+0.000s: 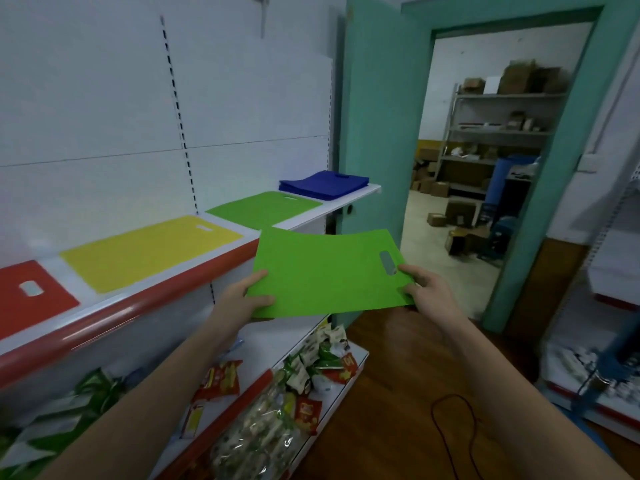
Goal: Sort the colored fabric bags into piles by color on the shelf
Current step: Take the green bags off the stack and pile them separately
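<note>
I see the shelf (194,271) carrying four colour spots: one red bag (31,299), one yellow bag (149,252), one green bag (263,208) and a stack of blue bags (323,183). In front of it, off the shelf, my left hand (242,299) and right hand (427,292) pinch opposite edges of a flat green fabric bag (329,275) with a handle slot.

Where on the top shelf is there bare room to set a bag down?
Only narrow white strips show: between the red bag and yellow bag, along the shelf front beside the green bag on the shelf, and around the blue stack. Elsewhere bags cover it.
</note>
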The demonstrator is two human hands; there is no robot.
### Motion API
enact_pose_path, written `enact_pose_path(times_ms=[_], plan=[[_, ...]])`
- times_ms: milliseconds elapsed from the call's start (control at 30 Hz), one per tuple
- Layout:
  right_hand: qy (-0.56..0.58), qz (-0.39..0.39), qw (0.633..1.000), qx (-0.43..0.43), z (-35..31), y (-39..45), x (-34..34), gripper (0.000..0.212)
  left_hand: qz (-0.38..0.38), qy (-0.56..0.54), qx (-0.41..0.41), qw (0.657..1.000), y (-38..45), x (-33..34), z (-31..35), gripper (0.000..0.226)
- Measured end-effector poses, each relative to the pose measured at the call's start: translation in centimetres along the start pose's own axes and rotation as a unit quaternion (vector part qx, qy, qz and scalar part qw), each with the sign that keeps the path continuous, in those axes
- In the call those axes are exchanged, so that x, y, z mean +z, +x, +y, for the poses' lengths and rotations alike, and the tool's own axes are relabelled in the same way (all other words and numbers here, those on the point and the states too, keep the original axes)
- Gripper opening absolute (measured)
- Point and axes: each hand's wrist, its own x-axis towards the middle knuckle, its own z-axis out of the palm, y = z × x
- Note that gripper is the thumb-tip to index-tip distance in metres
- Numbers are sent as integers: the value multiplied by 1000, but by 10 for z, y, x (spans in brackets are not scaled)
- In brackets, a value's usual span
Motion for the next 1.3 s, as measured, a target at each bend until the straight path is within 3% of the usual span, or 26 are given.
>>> enact_pose_path(times_ms=[133,400,633,867,1100,1300], plan=[[3,1,1000,-11,7,50,8,45,-5,-30,-2,1000,43,1,-2,64],[20,-39,998,-35,28,166,17,46,55,-68,-7,996,113,25,7,59],[43,-118,991,-48,27,279,17,48,103,-43,-22,994,170,58,28,64],[60,-208,972,-96,2,360,50,49,232,-15,-30,972,197,60,46,60],[31,-251,954,-160,-26,427,118,39,354,204,-68,910,218,42,48,59],[-61,-248,946,-199,-43,483,175,37,326,329,-132,877,265,17,52,66]])
